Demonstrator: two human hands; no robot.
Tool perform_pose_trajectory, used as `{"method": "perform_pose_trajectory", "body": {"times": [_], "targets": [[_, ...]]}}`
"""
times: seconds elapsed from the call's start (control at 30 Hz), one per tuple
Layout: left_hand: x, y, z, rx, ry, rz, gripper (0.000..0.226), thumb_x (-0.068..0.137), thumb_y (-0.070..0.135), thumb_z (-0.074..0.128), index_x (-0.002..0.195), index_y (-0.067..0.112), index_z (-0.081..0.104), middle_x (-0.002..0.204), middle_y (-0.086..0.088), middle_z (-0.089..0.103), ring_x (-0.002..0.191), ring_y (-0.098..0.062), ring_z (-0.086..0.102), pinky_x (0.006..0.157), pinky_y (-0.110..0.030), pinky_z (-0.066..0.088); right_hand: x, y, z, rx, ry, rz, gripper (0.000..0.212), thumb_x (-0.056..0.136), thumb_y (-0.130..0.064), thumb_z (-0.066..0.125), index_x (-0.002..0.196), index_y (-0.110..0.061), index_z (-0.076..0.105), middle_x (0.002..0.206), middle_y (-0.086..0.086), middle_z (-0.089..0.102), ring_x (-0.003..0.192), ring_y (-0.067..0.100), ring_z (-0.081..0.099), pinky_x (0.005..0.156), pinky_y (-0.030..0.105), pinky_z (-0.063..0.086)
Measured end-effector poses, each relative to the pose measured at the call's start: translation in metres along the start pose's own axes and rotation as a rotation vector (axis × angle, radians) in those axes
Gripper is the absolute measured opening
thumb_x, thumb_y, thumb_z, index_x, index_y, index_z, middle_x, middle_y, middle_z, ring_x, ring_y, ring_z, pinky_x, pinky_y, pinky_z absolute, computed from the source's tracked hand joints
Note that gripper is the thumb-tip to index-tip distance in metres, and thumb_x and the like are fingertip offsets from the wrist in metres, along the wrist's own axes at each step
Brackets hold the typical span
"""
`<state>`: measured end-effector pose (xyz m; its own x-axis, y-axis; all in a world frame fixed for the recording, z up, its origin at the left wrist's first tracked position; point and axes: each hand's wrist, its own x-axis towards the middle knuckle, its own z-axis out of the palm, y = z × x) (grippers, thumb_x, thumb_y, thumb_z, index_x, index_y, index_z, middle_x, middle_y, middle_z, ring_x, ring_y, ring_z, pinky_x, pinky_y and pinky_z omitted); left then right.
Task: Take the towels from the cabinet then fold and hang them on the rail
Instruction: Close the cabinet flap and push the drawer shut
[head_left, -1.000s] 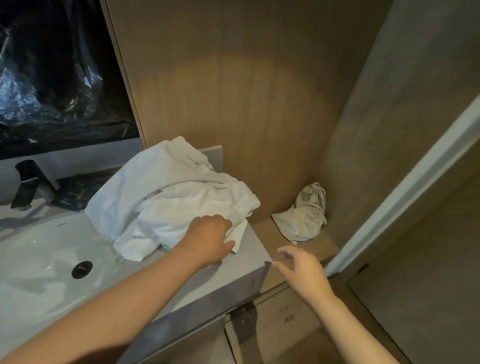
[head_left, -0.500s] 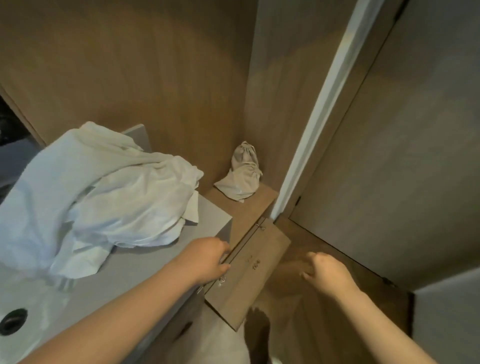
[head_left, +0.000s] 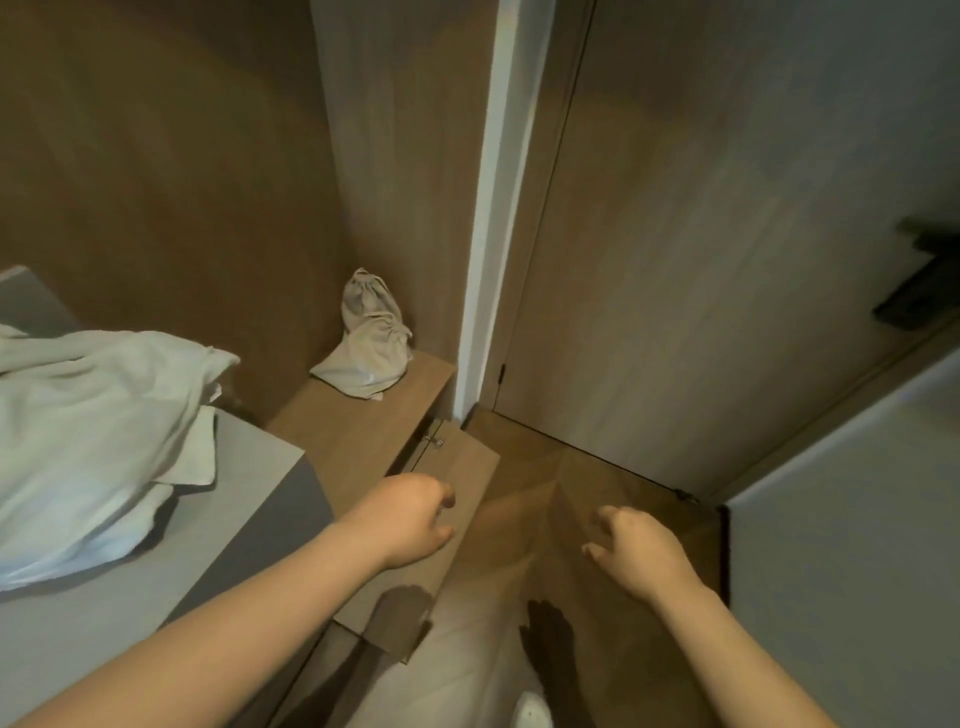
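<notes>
A crumpled pile of white towels (head_left: 88, 441) lies on the grey counter (head_left: 249, 499) at the left. My left hand (head_left: 410, 519) hangs with curled fingers over the open wooden cabinet door (head_left: 467, 478), to the right of the counter's corner. Whether it grips the door is unclear. My right hand (head_left: 639, 551) hovers over the floor further right, fingers loosely curled and holding nothing. No rail is in view.
A small grey cloth bag (head_left: 369, 338) sits on the low wooden shelf (head_left: 353, 421) in the corner. A white door frame (head_left: 493, 234) and a closed wooden door (head_left: 701, 260) stand ahead. A dark handle (head_left: 924, 291) juts out at the right edge.
My left hand left the towel pile and moved right to the cabinet door. My view swung right, away from the sink. The right hand stayed low and empty.
</notes>
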<state>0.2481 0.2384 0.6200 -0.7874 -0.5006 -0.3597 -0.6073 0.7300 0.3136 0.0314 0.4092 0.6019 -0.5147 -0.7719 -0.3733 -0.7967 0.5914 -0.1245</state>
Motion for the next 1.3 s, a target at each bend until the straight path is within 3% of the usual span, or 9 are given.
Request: {"method": "perform_pose_trajectory", "body": {"times": [0.37, 0.5, 0.6, 0.67, 0.77, 0.97, 1.17, 1.3], "targets": [[0.132, 0.081, 0.011, -0.031, 0.013, -0.113, 0.041, 0.093, 0.044, 0.054, 0.129, 0.025, 0.056, 0.125, 0.004, 0.061, 0.116, -0.015, 0.056, 0.094, -0.030, 0.048, 0.099, 0.127, -0.053, 0.009, -0.057, -0.023, 0.051, 0.092, -0.043, 0.061, 0.138, -0.024, 0.050, 0.130, -0.002, 0.061, 0.116, 0.015, 0.060, 0.091, 0.028, 0.053], [0.172, 0.089, 0.006, -0.040, 0.014, -0.158, 0.040, 0.092, 0.044, 0.055, 0.128, 0.026, 0.056, 0.124, 0.005, 0.062, 0.113, -0.014, 0.057, 0.091, -0.027, 0.049, 0.147, 0.149, -0.067, -0.009, -0.199, -0.002, 0.055, 0.094, -0.042, 0.058, 0.143, -0.022, 0.044, 0.139, 0.001, 0.054, 0.125, 0.020, 0.053, 0.101, 0.034, 0.047], [0.209, 0.087, -0.001, -0.038, 0.012, -0.183, 0.041, 0.092, 0.044, 0.055, 0.128, 0.025, 0.055, 0.124, 0.005, 0.062, 0.114, -0.015, 0.057, 0.091, -0.028, 0.048, 0.189, 0.160, -0.080, -0.025, -0.279, -0.048, 0.059, 0.098, -0.051, 0.046, 0.146, -0.019, 0.038, 0.147, 0.002, 0.047, 0.132, 0.021, 0.046, 0.106, 0.027, 0.039], [0.234, 0.084, -0.005, -0.050, 0.003, -0.194, 0.041, 0.093, 0.045, 0.054, 0.129, 0.025, 0.055, 0.126, 0.004, 0.061, 0.115, -0.015, 0.057, 0.092, -0.029, 0.048, 0.209, 0.164, -0.087, -0.033, -0.253, -0.083, 0.068, 0.095, -0.061, 0.028, 0.147, -0.019, 0.038, 0.148, 0.001, 0.045, 0.134, 0.016, 0.043, 0.105, 0.021, 0.030], [0.275, 0.076, -0.012, -0.099, 0.009, -0.207, 0.040, 0.094, 0.043, 0.055, 0.129, 0.023, 0.055, 0.127, 0.004, 0.060, 0.117, -0.015, 0.056, 0.094, -0.027, 0.047, 0.251, 0.168, -0.097, -0.033, -0.227, -0.081, 0.041, 0.103, -0.036, 0.043, 0.137, -0.015, 0.049, 0.137, 0.006, 0.053, 0.125, 0.020, 0.051, 0.097, 0.025, 0.037], [0.349, 0.049, -0.037, -0.157, 0.036, -0.280, 0.040, 0.092, 0.038, 0.058, 0.130, 0.025, 0.056, 0.131, 0.003, 0.059, 0.119, -0.015, 0.055, 0.096, -0.024, 0.044, 0.348, 0.153, -0.125, -0.062, -0.203, -0.184, 0.054, 0.097, -0.046, 0.052, 0.145, -0.023, 0.042, 0.144, 0.000, 0.047, 0.134, 0.017, 0.042, 0.104, 0.025, 0.032], [0.378, 0.023, -0.050, -0.193, 0.092, -0.426, 0.041, 0.092, 0.042, 0.057, 0.129, 0.025, 0.057, 0.127, 0.005, 0.062, 0.115, -0.015, 0.058, 0.091, -0.025, 0.045, 0.420, 0.119, -0.141, -0.107, -0.227, -0.310, 0.046, 0.094, -0.042, 0.056, 0.134, -0.021, 0.053, 0.136, 0.002, 0.055, 0.124, 0.019, 0.051, 0.099, 0.027, 0.038], [0.385, 0.011, -0.053, -0.243, 0.106, -0.565, 0.041, 0.091, 0.045, 0.056, 0.127, 0.025, 0.058, 0.124, 0.005, 0.063, 0.113, -0.016, 0.059, 0.090, -0.027, 0.047, 0.465, 0.099, -0.145, -0.151, -0.302, -0.421, 0.033, 0.101, -0.035, 0.048, 0.127, -0.017, 0.057, 0.127, 0.002, 0.060, 0.113, 0.017, 0.057, 0.090, 0.022, 0.039]]}}
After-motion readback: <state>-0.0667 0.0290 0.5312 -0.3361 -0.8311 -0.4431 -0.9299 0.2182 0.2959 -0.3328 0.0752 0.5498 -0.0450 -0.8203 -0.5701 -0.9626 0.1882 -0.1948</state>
